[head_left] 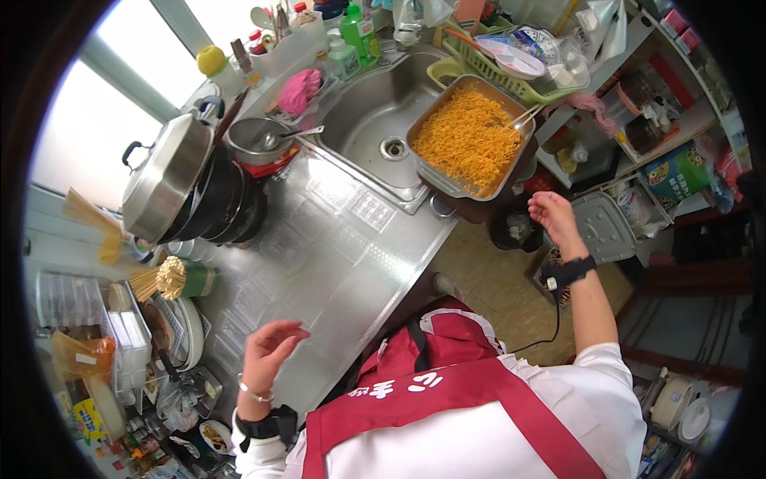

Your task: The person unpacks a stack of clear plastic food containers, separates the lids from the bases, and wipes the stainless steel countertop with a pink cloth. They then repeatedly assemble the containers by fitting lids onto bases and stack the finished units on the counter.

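My left hand (270,353) hovers over the near part of the steel counter (319,263), its fingers stretched out and the thumb apart, with nothing in it. To the right, my right hand (552,215) hangs in the air beyond the counter's edge, fingers loosely bent and apart, also holding nothing. The thing nearest to it is a rectangular metal pan (449,188) resting across the right side of the sink (351,132). Orange-yellow noodles (467,136) fill the pan, and a light-coloured utensil (523,118) leans in them at the right.
A large lidded steel pot (163,180) stands at the left by the window. Near it are a steel bowl (257,140) with a ladle (294,136) and a bundle of sticks (171,277). A green dish rack (511,80) lies behind the pan. Below my right hand sits a dark bin (515,230).
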Demonstrator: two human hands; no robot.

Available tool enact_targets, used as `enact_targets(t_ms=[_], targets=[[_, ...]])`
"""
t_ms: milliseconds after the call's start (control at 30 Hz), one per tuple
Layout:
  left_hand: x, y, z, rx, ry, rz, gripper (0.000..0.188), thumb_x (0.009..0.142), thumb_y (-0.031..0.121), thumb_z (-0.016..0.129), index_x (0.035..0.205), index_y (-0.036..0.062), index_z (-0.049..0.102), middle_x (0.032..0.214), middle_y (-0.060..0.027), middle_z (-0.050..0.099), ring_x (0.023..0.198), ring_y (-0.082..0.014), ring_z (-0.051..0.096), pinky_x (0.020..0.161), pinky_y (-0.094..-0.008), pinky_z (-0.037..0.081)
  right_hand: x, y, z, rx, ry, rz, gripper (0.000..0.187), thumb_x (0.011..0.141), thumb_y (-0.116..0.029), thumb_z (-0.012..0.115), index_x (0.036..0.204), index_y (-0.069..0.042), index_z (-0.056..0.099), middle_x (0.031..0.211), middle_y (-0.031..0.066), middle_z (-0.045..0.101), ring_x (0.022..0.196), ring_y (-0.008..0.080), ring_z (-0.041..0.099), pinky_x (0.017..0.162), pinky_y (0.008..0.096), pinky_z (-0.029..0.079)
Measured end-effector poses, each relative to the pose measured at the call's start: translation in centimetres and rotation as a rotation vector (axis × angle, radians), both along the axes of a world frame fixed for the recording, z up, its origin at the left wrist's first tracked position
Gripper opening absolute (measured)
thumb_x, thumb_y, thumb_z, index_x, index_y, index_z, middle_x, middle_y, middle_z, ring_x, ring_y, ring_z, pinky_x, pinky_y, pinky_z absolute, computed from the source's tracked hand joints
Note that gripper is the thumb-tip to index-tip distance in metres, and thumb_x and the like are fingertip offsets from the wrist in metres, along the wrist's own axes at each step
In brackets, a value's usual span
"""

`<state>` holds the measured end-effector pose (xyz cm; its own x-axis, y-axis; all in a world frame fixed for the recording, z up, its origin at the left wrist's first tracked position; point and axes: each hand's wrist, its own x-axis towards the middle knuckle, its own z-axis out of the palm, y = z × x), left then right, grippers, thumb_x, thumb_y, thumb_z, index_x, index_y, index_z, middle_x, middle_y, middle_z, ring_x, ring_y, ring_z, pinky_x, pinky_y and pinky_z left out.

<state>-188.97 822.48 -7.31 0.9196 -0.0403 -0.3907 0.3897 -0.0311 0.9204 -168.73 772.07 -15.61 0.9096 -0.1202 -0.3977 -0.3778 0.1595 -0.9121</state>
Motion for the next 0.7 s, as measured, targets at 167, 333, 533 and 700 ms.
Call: enact_targets(t_ms=[167, 333, 533, 700], targets=[[6.9, -11.1, -6.3, -0.412, 0.150, 0.147, 0.023, 0.084, 0.005, 0.047, 0.105, -0.0038, 0.050, 0.094, -0.0160, 0.059, 0.087, -0.0243, 0.059, 0.078, -0.0334, 0.048, 11.4, -9.7, -4.6, 0.151, -0.062, -0.162, 0.012, 0.081, -0.009, 0.055, 0.090, -0.001, 0.055, 0.078, 0.0074, 0.060, 0.067, 0.0139, 0.057, 0.060, 0.0252, 0.048], [16.7, -22.3, -12.7, -0.636, 0.333, 0.387, 0.025, 0.083, 0.012, 0.051, 0.104, 0.0002, 0.046, 0.098, -0.0145, 0.055, 0.091, -0.0253, 0.056, 0.078, -0.0376, 0.048, 24.1, -13.2, -8.6, -0.004, 0.027, -0.281, 0.020, 0.067, -0.016, 0.073, 0.073, -0.004, 0.059, 0.064, 0.0007, 0.055, 0.052, 0.0091, 0.051, 0.044, 0.0202, 0.038], [25.4, -28.3, -15.6, -0.650, 0.375, 0.515, 0.028, 0.077, 0.018, 0.062, 0.097, 0.0067, 0.047, 0.087, -0.0037, 0.052, 0.074, -0.0189, 0.054, 0.071, -0.0429, 0.050, 31.5, -13.0, -10.9, 0.023, 0.134, -0.189, 0.021, 0.064, -0.013, 0.075, 0.071, -0.007, 0.057, 0.060, -0.0017, 0.050, 0.046, 0.0075, 0.042, 0.037, 0.0192, 0.030], [26.6, -28.8, -16.2, -0.442, 0.413, 0.484, 0.028, 0.076, 0.018, 0.063, 0.093, 0.0032, 0.046, 0.075, -0.0010, 0.048, 0.061, -0.0118, 0.050, 0.059, -0.0362, 0.052, 29.4, -13.1, -9.8, 0.123, -0.010, -0.104, 0.012, 0.070, -0.007, 0.068, 0.077, -0.005, 0.058, 0.065, -0.0004, 0.053, 0.050, 0.0069, 0.045, 0.040, 0.0186, 0.033]])
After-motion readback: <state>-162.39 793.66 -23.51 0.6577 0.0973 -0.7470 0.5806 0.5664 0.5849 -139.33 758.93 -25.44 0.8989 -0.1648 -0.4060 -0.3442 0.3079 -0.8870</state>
